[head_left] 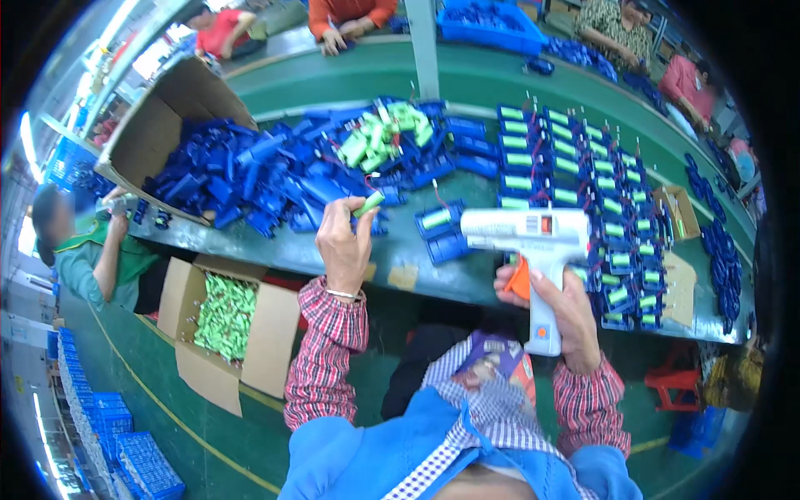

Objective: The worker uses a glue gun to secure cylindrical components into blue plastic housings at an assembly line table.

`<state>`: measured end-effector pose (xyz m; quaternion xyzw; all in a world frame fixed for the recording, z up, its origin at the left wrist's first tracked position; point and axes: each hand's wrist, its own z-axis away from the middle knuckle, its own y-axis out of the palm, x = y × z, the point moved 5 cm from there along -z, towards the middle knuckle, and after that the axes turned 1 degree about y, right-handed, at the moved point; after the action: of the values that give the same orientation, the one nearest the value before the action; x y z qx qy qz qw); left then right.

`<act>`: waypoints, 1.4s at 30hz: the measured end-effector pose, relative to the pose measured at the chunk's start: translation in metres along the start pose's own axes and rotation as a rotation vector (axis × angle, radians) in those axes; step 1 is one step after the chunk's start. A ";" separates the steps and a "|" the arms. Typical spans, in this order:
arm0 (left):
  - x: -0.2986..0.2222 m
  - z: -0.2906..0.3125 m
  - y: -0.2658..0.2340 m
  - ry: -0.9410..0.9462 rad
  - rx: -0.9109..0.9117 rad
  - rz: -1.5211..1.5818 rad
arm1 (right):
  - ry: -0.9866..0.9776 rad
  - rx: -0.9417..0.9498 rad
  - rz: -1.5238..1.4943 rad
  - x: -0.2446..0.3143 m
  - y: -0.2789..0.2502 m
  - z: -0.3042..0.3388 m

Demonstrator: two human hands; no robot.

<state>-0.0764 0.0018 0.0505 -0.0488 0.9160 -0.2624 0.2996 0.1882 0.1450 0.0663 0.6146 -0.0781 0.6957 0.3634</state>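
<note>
Between the thumb and fingers of my left hand (pixel 342 250) is a small light-green battery pack (pixel 368 204) with thin wires, raised over the near side of the bench. My right hand (pixel 573 318) is wrapped round the handle of a white glue gun (pixel 529 229) with an orange trigger; its nozzle points left. Just beyond the nozzle lies a blue plastic housing (pixel 435 219) with a green battery pack in it, and a second housing (pixel 450 247) is in front of it. To the right, rows of blue housings (pixel 567 165) hold green packs with wires sticking up.
A tipped cardboard box (pixel 137 154) spills blue housings (pixel 242 167) across the bench (pixel 392 279). Loose green packs (pixel 383 137) lie heaped on them. Below left, an open carton (pixel 271 337) holds more packs. A person in green (pixel 104 258) works at left; others sit across the belt (pixel 317 75).
</note>
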 end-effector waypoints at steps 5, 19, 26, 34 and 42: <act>-0.005 0.043 0.012 0.155 0.151 -0.225 | -0.012 0.024 0.088 0.006 0.006 0.009; 0.007 0.058 0.020 -0.016 0.131 -0.032 | 0.110 0.024 0.246 -0.015 0.012 -0.003; 0.005 0.052 0.021 -0.171 0.135 0.112 | 0.111 -0.027 0.360 -0.010 0.008 0.001; -0.027 0.038 0.039 -0.106 0.125 0.258 | 0.077 -0.083 0.299 -0.003 -0.010 0.003; -0.043 0.039 0.056 -0.021 0.216 0.160 | 0.097 -0.085 0.332 -0.007 -0.012 -0.001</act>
<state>-0.0147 0.0431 0.0178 0.0545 0.8802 -0.3342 0.3325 0.1940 0.1512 0.0554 0.5429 -0.1902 0.7712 0.2727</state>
